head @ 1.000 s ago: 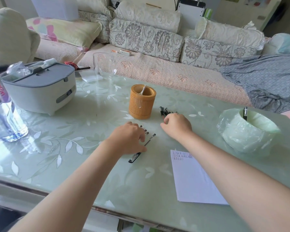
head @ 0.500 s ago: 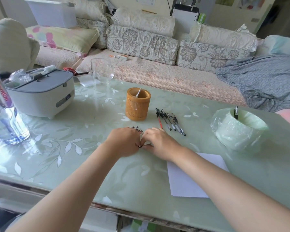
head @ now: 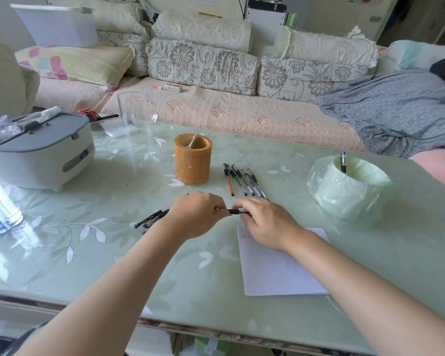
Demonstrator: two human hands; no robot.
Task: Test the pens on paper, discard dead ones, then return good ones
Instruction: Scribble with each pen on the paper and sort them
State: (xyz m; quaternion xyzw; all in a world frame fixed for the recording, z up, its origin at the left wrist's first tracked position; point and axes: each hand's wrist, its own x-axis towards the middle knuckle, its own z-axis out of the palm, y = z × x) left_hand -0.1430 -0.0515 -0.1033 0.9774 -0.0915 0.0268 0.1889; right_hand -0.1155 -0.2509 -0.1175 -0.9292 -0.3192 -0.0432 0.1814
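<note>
Pulling at a pen in front of the pen holder, one grip on each end

I am pinching a black pen (head: 238, 212) crosswise between my left hand (head: 198, 215) and right hand (head: 265, 223), on the near side of the pen holder (head: 193, 159), over the paper (head: 275, 268). I judge I am working the cap off. If I am tugging too sharply, the cap may be springing free and rolling into the row of pens (head: 242, 179) right of the holder, or the loose pens (head: 152, 218) near-left of it, muddling the sorted groups. The lined bin (head: 350, 188), far right of the holder, is waiting for duds.
</note>
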